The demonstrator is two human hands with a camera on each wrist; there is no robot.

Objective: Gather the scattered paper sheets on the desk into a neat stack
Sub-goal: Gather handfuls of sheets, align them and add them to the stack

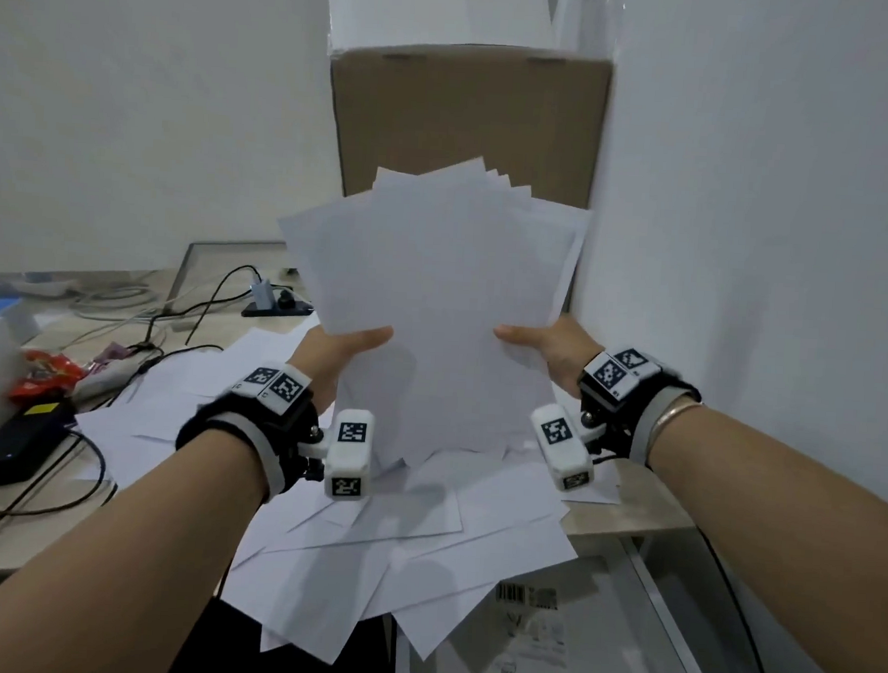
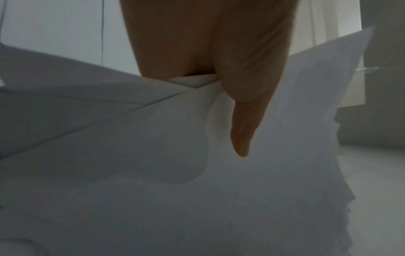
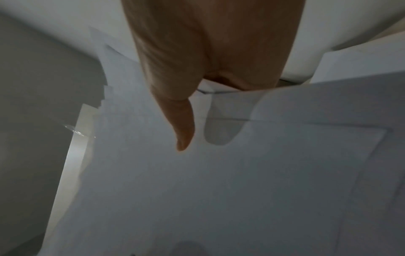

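A fanned bundle of white paper sheets [image 1: 434, 284] is held upright above the desk, its top corners splayed. My left hand [image 1: 349, 346] pinches its left edge, thumb on the front and fingers hidden behind. My right hand [image 1: 539, 341] pinches the right edge the same way. In the left wrist view the left hand's thumb [image 2: 243, 131] presses on the bundle [image 2: 153, 173]; in the right wrist view the right hand's thumb [image 3: 184, 124] lies on the sheets [image 3: 241, 190]. More loose sheets [image 1: 395, 550] lie scattered on the desk below, some hanging over its front edge.
A tall cardboard box [image 1: 468, 126] stands behind the bundle, against a white wall on the right. Cables [image 1: 185, 322], a black power brick [image 1: 14, 442] and a red wrapper [image 1: 44, 372] occupy the desk's left side. A white box [image 1: 544, 645] sits below the desk's front edge.
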